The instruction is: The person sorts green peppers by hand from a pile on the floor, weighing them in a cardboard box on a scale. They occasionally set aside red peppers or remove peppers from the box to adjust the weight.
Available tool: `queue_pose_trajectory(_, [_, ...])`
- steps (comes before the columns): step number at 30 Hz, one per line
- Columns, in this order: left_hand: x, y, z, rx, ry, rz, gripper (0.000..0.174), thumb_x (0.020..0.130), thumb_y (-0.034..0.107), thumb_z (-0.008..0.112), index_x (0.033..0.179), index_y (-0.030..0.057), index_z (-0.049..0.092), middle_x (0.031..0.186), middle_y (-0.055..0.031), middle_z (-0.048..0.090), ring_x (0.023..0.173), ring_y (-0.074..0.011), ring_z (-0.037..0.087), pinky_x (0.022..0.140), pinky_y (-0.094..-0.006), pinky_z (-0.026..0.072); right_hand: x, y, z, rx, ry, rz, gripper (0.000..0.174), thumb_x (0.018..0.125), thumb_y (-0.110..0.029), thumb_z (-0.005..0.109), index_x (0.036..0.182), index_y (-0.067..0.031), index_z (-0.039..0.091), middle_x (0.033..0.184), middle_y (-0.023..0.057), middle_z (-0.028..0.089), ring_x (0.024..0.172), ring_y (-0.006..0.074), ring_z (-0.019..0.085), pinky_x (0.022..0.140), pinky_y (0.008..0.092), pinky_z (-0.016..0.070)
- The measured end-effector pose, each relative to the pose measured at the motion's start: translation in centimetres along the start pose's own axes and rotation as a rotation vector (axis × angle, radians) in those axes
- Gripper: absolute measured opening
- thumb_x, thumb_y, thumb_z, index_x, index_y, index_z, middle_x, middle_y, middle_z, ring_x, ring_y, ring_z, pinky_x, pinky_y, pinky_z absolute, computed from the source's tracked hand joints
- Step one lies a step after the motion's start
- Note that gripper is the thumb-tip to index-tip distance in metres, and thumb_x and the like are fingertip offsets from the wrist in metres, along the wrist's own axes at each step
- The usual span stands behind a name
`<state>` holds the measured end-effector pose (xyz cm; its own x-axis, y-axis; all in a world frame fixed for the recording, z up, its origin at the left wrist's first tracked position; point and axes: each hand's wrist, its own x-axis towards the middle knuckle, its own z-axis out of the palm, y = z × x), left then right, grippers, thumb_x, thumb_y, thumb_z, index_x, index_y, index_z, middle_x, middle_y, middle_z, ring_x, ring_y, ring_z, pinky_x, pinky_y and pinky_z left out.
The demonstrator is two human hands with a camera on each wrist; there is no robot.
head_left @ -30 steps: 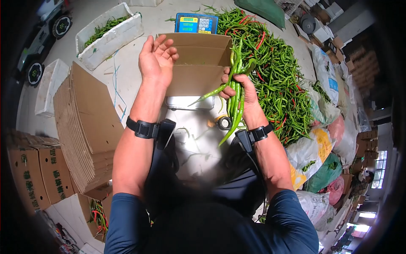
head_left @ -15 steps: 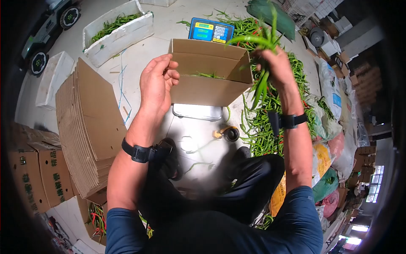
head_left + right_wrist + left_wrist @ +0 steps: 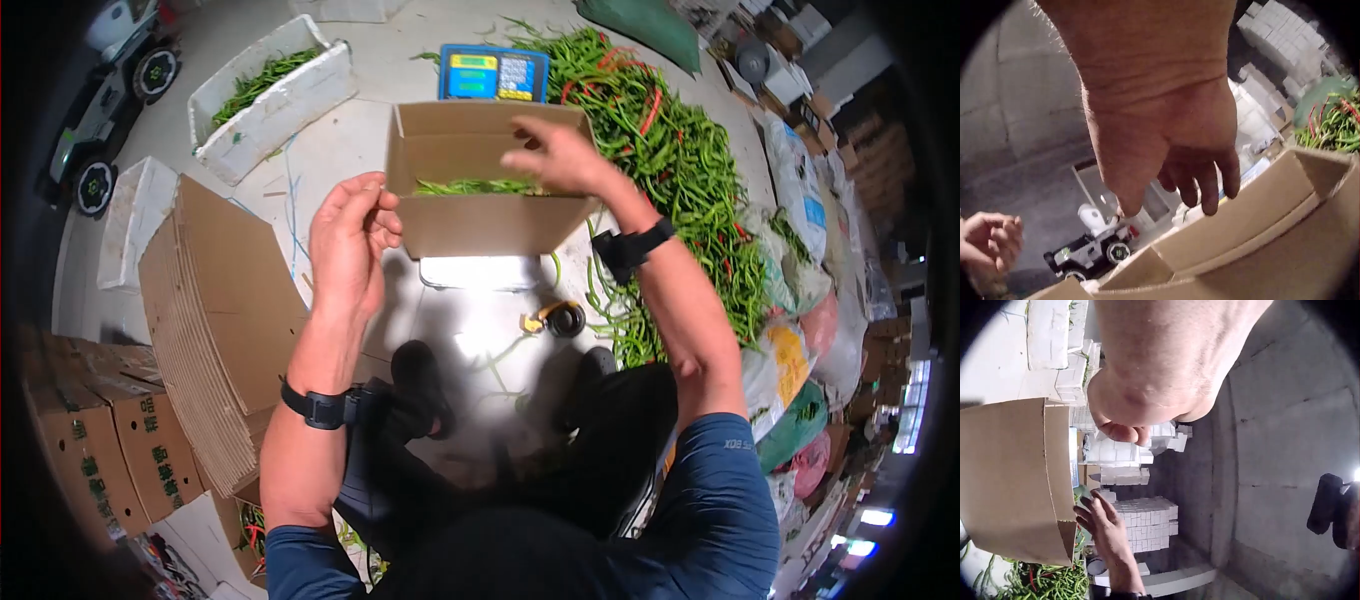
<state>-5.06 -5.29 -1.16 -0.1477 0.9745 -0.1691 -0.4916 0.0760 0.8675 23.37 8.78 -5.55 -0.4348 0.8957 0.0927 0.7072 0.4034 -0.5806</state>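
Observation:
My right hand (image 3: 560, 160) is over the open cardboard box (image 3: 490, 228), its fingers apart and nothing in them. In the right wrist view that hand (image 3: 1166, 137) hangs above the box walls with its fingertips downward. Green chili peppers (image 3: 470, 187) lie inside the box, partly hidden by its front wall. Just off the box's left edge, my left hand (image 3: 347, 240) is raised with loosely bent fingers and holds nothing. The box stands on a scale platform (image 3: 478, 272), with the blue scale display (image 3: 495, 74) behind it.
A large heap of green peppers (image 3: 670, 170) with a few red ones spreads to the right. Flattened cartons (image 3: 225, 330) are stacked at left, below a white foam box (image 3: 275, 105) of peppers. A tape roll (image 3: 566, 319) lies on the floor; filled sacks (image 3: 795, 190) line the right.
My right hand has carried a bunch of peppers from beside the heap to the box and let go of it. More peppers show in the box. The left hand has lowered slightly.

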Motion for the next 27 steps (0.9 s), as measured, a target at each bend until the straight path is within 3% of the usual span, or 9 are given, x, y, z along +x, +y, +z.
queue_pose_trajectory(4, [-0.1, -1.2, 0.5, 0.149, -0.082, 0.006, 0.022, 0.096, 0.015, 0.059, 0.111, -0.0006, 0.06, 0.084, -0.0057, 0.062, 0.064, -0.0109, 0.056, 0.056, -0.0236, 0.0453, -7.4, 5.1, -9.0, -0.046, 0.127, 0.11, 0.06, 0.086, -0.043, 0.069, 0.125, 0.0015, 0.06, 0.115, 0.022, 0.067, 0.103, 0.034, 0.066, 0.093, 0.0392, 0.0506])
queue_pose_trajectory(9, [-0.4, -3.4, 1.1, 0.264, -0.166, -0.039, 0.024, 0.095, 0.015, 0.06, 0.112, -0.0007, 0.061, 0.087, -0.0068, 0.064, 0.068, -0.0111, 0.057, 0.058, -0.0232, 0.0438, -25.2, 17.0, -13.7, -0.248, 0.108, 0.533, 0.055, 0.084, -0.038, 0.071, 0.12, 0.0037, 0.063, 0.11, 0.0221, 0.069, 0.099, 0.0326, 0.067, 0.089, 0.0396, 0.0518])
queue_pose_trajectory(14, [-1.4, -5.7, 3.0, 0.353, -0.225, -0.162, 0.023, 0.095, 0.017, 0.06, 0.111, 0.0012, 0.06, 0.088, -0.0057, 0.062, 0.068, -0.0109, 0.056, 0.059, -0.0231, 0.0431, -44.7, 26.5, -6.4, 0.161, 0.226, 1.162, 0.052, 0.083, -0.034, 0.074, 0.11, 0.0098, 0.064, 0.095, 0.0231, 0.069, 0.076, 0.028, 0.068, 0.069, 0.0387, 0.0548])
queue_pose_trajectory(16, [-2.0, -6.8, 4.3, 0.371, -0.246, -0.194, 0.022, 0.095, 0.017, 0.06, 0.111, 0.0016, 0.059, 0.087, -0.0055, 0.061, 0.068, -0.011, 0.055, 0.059, -0.0233, 0.043, -54.0, 36.1, 1.4, 0.016, 0.018, 1.089, 0.053, 0.081, -0.034, 0.075, 0.107, 0.0108, 0.064, 0.093, 0.0247, 0.069, 0.071, 0.028, 0.067, 0.065, 0.0397, 0.054])
queue_pose_trajectory(18, [-2.7, -7.9, 5.8, 0.371, -0.279, -0.27, 0.02, 0.096, 0.017, 0.058, 0.109, 0.0021, 0.059, 0.087, -0.0055, 0.061, 0.068, -0.0114, 0.055, 0.059, -0.0238, 0.0431, -53.6, 30.8, 4.5, 0.016, 0.035, 1.25, 0.029, 0.086, -0.022, 0.069, 0.09, 0.0061, 0.068, 0.068, 0.0128, 0.066, 0.063, 0.0209, 0.061, 0.059, 0.0354, 0.0485])
queue_pose_trajectory(20, [-2.8, -9.3, 7.0, 0.391, -0.305, -0.291, 0.019, 0.096, 0.017, 0.057, 0.108, 0.0021, 0.059, 0.086, -0.0057, 0.061, 0.068, -0.0118, 0.055, 0.059, -0.0241, 0.0434, -53.7, 29.9, 8.3, 0.203, 0.205, 1.17, 0.038, 0.084, -0.027, 0.071, 0.097, 0.0079, 0.067, 0.084, 0.0225, 0.07, 0.076, 0.0338, 0.067, 0.069, 0.0396, 0.0519])
queue_pose_trajectory(22, [-3.0, -10.6, 8.4, 0.417, -0.34, -0.364, 0.019, 0.097, 0.017, 0.057, 0.108, 0.002, 0.059, 0.086, -0.0058, 0.061, 0.067, -0.012, 0.055, 0.058, -0.0242, 0.0439, -50.9, 27.0, 9.2, 0.073, 0.38, 1.11, 0.05, 0.081, -0.03, 0.073, 0.108, 0.0094, 0.062, 0.1, 0.0283, 0.068, 0.091, 0.0422, 0.066, 0.08, 0.0447, 0.0516])
queue_pose_trajectory(24, [-2.7, -12.0, 9.0, 0.431, -0.37, -0.385, 0.018, 0.097, 0.017, 0.057, 0.106, 0.0018, 0.06, 0.085, -0.006, 0.062, 0.066, -0.0124, 0.057, 0.058, -0.0247, 0.0445, -48.1, 27.0, 9.1, 0.0, 0.354, 1.253, 0.06, 0.078, -0.032, 0.075, 0.118, 0.0092, 0.056, 0.107, 0.0308, 0.065, 0.097, 0.0442, 0.063, 0.084, 0.0467, 0.0504])
queue_pose_trajectory(27, [-2.7, -13.2, 10.3, 0.513, -0.394, -0.442, 0.015, 0.096, 0.015, 0.056, 0.102, 0.0015, 0.062, 0.082, -0.0065, 0.064, 0.066, -0.0135, 0.06, 0.058, -0.0257, 0.0451, -44.7, 28.4, 7.0, -0.141, 0.49, 1.172, 0.058, 0.08, -0.028, 0.071, 0.12, 0.0099, 0.053, 0.104, 0.0311, 0.064, 0.096, 0.0458, 0.062, 0.085, 0.0488, 0.0492])
